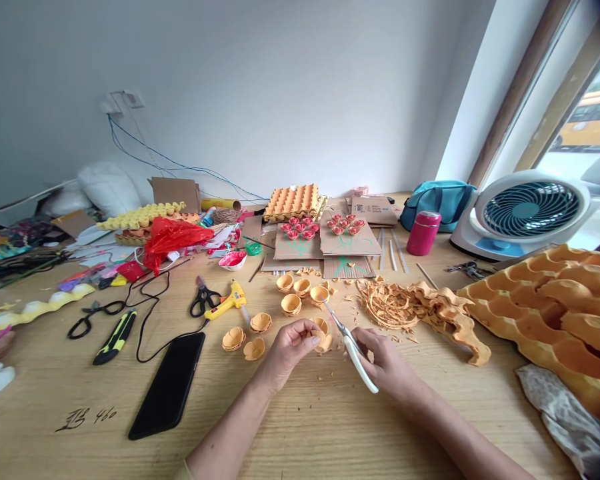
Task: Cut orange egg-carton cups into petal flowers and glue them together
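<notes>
My left hand (291,347) is closed in a pinch round a small orange egg-carton cup (323,337), held just above the wooden table (300,427). My right hand (387,360) grips white-handled scissors (351,343), whose blades point up and left towards the cup's edge. Several trimmed orange cups (293,303) lie on the table just beyond and to the left of my hands. A heap of orange carton trimmings (395,303) lies to the right of the scissors.
A black phone (169,383), a yellow glue gun (227,301), black scissors (203,298) and a utility knife (115,337) lie at the left. An orange egg tray (550,300) fills the right. A fan (527,213), red flask (423,232) and cardboard with red flowers (325,240) stand behind.
</notes>
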### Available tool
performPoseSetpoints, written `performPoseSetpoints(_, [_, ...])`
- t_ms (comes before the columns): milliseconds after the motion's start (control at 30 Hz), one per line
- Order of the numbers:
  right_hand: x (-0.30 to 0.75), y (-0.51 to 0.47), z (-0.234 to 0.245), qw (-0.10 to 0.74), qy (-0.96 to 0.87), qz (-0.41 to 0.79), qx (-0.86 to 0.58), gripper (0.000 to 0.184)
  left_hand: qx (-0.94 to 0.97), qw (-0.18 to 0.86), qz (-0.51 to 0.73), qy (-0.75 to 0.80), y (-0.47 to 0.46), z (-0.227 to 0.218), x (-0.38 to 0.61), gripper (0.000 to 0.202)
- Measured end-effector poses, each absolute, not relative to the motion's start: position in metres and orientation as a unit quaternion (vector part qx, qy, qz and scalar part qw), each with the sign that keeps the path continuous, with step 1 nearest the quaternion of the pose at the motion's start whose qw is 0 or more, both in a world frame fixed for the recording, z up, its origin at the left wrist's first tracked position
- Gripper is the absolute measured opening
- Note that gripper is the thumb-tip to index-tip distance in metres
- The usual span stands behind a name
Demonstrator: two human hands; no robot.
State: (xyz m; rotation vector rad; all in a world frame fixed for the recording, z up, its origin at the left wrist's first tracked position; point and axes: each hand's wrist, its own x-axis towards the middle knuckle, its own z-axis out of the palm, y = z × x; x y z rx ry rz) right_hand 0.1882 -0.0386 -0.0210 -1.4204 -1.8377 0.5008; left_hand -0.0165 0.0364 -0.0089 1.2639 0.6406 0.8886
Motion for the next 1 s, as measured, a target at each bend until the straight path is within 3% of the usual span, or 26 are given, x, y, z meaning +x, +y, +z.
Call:
performPoseSetpoints(133, [0.189, -0.041, -0.017, 0.377, -0.716, 0.213, -0.548, 0.033, 0.547, 0.682, 0.392, 0.286, 0.034, -0.009, -0.015, 0.024])
performPoseSetpoints(433, [0.188, -0.046, -0.012, 0.292, -0.796, 0.142, -0.511, 0.019, 0.538, 0.693, 0.400, 0.265, 0.037, -0.011, -0.016, 0.023])
performPoseSetpoints(1000, [0.191, -0.045, -0.016, 0.263, -0.819, 0.089, -0.502, 0.013, 0.576, 0.669, 0.391, 0.259, 0.035, -0.008, -0.017, 0.018])
